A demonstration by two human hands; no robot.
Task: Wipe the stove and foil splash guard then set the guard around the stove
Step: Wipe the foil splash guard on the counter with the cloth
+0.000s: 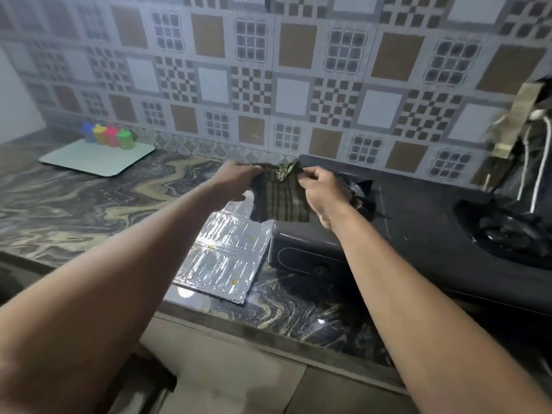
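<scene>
The stove (418, 222) runs off the right edge, its burner dark and blurred. A striped cloth (279, 201) hides the far corner of the foil splash guard (224, 255), which lies flat on the tabletop (89, 204) below centre, just left of the stove. With arms outstretched, the left hand (236, 177) and right hand (321, 189) pinch the cloth's top corners in curled fingers.

Foil guard (222, 258) flat beside stove (301, 252) (black)

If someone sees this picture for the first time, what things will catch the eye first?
The left hand and the right hand hold a striped green cloth between them at the centre. Below it, the shiny foil splash guard lies flat on the counter, left of the black stove.
</scene>
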